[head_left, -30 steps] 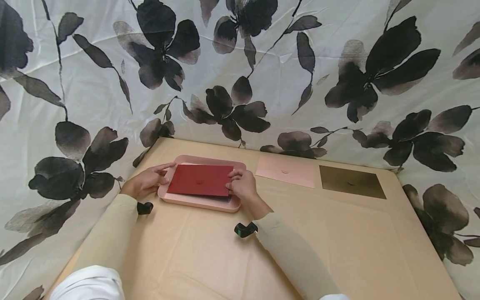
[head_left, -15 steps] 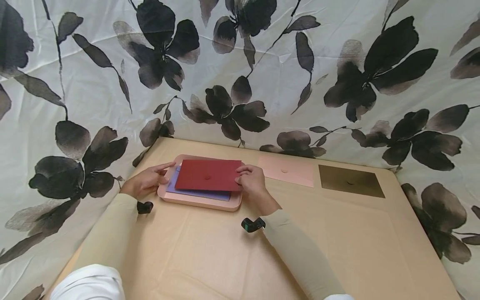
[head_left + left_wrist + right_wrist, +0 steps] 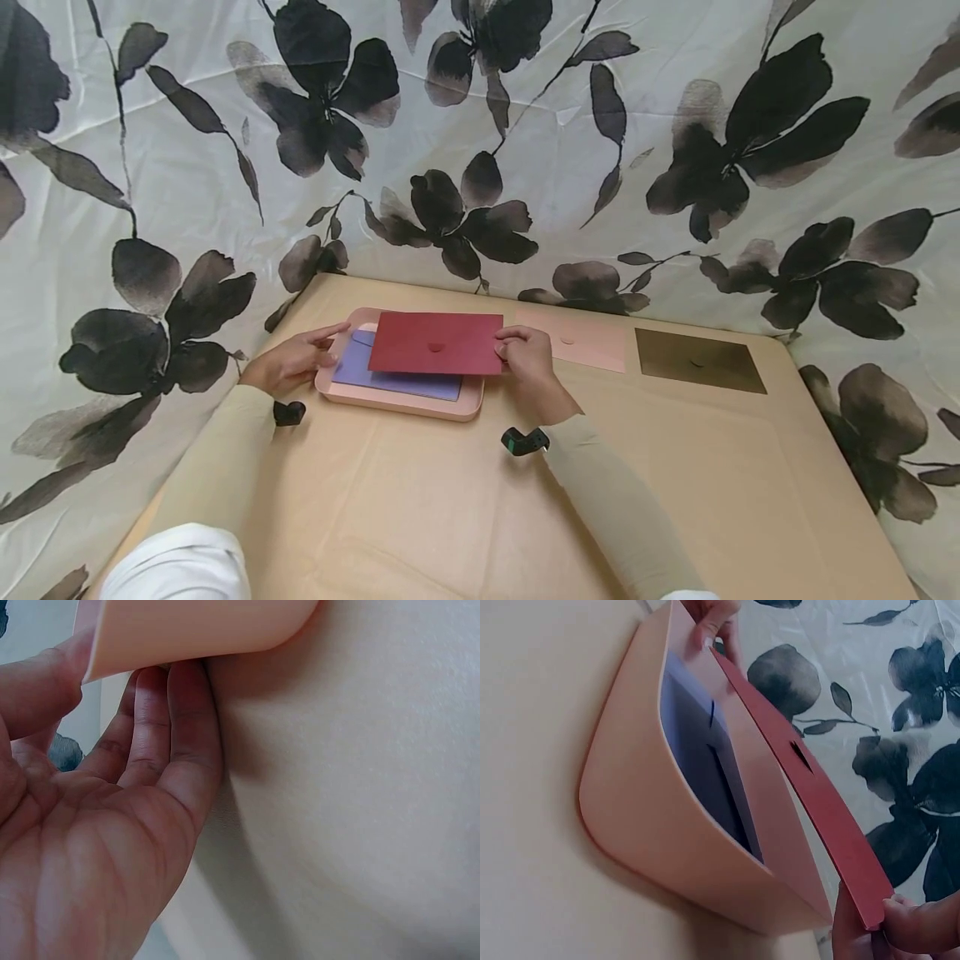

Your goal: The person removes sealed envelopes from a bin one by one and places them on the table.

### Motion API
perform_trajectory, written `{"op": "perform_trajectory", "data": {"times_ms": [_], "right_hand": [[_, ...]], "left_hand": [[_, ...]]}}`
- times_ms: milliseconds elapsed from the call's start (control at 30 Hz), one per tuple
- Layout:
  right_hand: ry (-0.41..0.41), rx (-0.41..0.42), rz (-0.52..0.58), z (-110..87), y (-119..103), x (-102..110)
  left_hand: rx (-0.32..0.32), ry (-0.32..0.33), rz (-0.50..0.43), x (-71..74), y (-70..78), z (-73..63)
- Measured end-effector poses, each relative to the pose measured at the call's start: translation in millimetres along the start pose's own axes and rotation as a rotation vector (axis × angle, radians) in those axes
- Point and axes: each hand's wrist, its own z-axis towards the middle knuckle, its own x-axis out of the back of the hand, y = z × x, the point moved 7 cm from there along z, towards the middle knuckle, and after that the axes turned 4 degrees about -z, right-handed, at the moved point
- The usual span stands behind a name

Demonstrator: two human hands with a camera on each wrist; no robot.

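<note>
My right hand [image 3: 531, 367] pinches the right edge of a red envelope [image 3: 437, 343] between thumb and fingers. The envelope is raised and overlaps the pink tray [image 3: 397, 407] in the head view. A purple envelope [image 3: 390, 381] lies inside the tray, partly covered by the red one. At the tray's left end my left hand [image 3: 288, 363] holds the rim. The left wrist view has the thumb at the edge of the tray wall [image 3: 195, 630] and the other fingers [image 3: 191, 720] reaching under it. In the right wrist view, the red envelope [image 3: 810, 795] slants above the tray's open top.
A pale pink envelope [image 3: 588, 343] and a gold envelope [image 3: 699, 362] lie in a row along the back of the table, right of the tray. The light brown table [image 3: 420, 500] meets a floral cloth [image 3: 570, 108] at its back and left edges.
My right hand has drawn the red envelope up and to the right from the tray, uncovering more of the purple one. The left hand has stayed at the tray's left end.
</note>
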Motion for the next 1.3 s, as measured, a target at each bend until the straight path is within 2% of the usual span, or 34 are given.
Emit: {"op": "perform_trajectory", "data": {"times_ms": [367, 767, 1300], "right_hand": [[0.045, -0.025, -0.031, 4.5, 8, 33], [0.061, -0.035, -0.003, 6.8, 17, 62], [0.082, -0.042, -0.055, 8.8, 29, 106]], "left_hand": [[0.02, 0.015, 0.025, 0.5, -1.2, 2.3], [-0.007, 0.0, 0.065, -1.1, 1.2, 3.5], [-0.009, 0.004, 0.049, 1.1, -0.7, 5.4]]}}
